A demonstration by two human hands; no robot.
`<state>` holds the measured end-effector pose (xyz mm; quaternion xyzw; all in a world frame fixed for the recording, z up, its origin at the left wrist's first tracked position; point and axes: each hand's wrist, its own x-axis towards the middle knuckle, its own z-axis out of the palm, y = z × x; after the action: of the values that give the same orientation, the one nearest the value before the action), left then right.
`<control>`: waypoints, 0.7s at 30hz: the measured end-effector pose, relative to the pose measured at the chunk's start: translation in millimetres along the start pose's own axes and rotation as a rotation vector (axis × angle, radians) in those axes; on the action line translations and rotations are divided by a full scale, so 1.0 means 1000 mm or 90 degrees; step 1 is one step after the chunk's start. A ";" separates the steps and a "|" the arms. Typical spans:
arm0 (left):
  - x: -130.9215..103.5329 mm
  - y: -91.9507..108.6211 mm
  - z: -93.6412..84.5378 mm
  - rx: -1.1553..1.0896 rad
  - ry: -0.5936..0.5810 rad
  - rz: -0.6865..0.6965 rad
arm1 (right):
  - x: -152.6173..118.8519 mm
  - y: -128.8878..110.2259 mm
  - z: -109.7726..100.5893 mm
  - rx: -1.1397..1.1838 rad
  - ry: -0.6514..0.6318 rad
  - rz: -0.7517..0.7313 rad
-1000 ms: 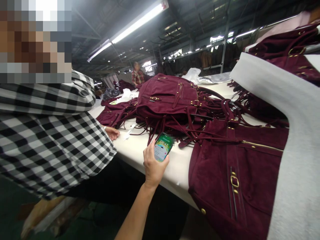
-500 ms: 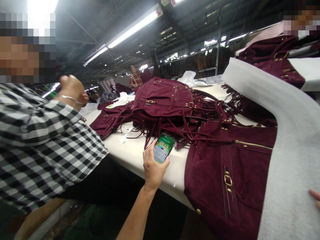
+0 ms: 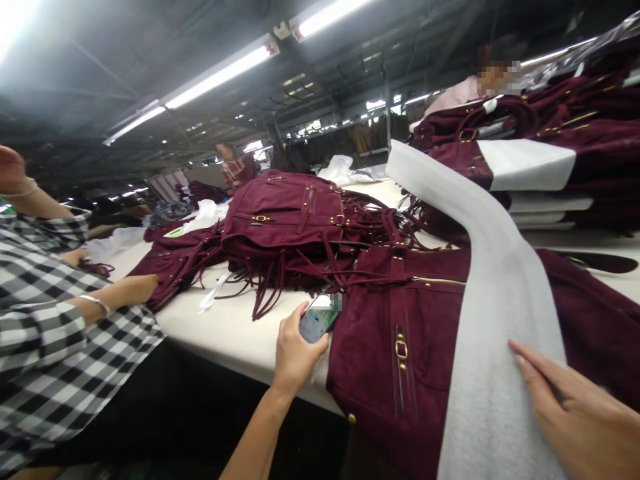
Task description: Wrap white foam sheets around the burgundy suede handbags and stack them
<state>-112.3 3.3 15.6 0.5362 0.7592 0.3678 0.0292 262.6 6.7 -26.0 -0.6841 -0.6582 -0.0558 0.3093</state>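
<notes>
My left hand point(image 3: 295, 350) is closed around a smartphone point(image 3: 319, 320), its lit screen facing up, near the table's front edge. A burgundy suede-like bag point(image 3: 385, 353) with a brass buckle and zip lies just right of the phone. Across that bag runs a long, bent strip of pale grey padding sheet point(image 3: 495, 287). My right hand point(image 3: 575, 407) rests at the strip's right edge, fingers stretched out over its surface; no grip on it shows. Another burgundy bag point(image 3: 285, 213) with tangled straps sits farther back.
A person in a checked shirt point(image 3: 40, 327) stands close at left, one hand point(image 3: 133, 288) by a burgundy bag point(image 3: 180, 263). Stacked bags point(image 3: 605, 160) with white sheets fill the right. Plastic bags point(image 3: 337, 170) lie on the cream table point(image 3: 220, 340). Another person point(image 3: 455, 93) is behind the stack.
The view has swung right, so things sit farther left. My right hand has come further into view on the padding strip. The neighbouring person's arm is lowered to a bag.
</notes>
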 end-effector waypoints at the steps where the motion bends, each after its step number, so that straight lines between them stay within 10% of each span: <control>1: 0.000 0.002 0.001 0.010 -0.011 -0.001 | 0.002 -0.003 -0.003 -0.018 0.011 -0.004; 16: 0.011 -0.002 -0.023 0.199 -0.173 -0.074 | 0.006 -0.015 0.001 0.035 0.058 0.003; 21: 0.037 -0.002 -0.007 0.234 -0.139 -0.079 | 0.008 -0.017 0.000 0.035 0.034 0.028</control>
<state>-132.6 30.1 31.9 0.5213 0.8373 0.1605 0.0360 247.4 12.0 -15.9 -0.6881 -0.6355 -0.0491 0.3467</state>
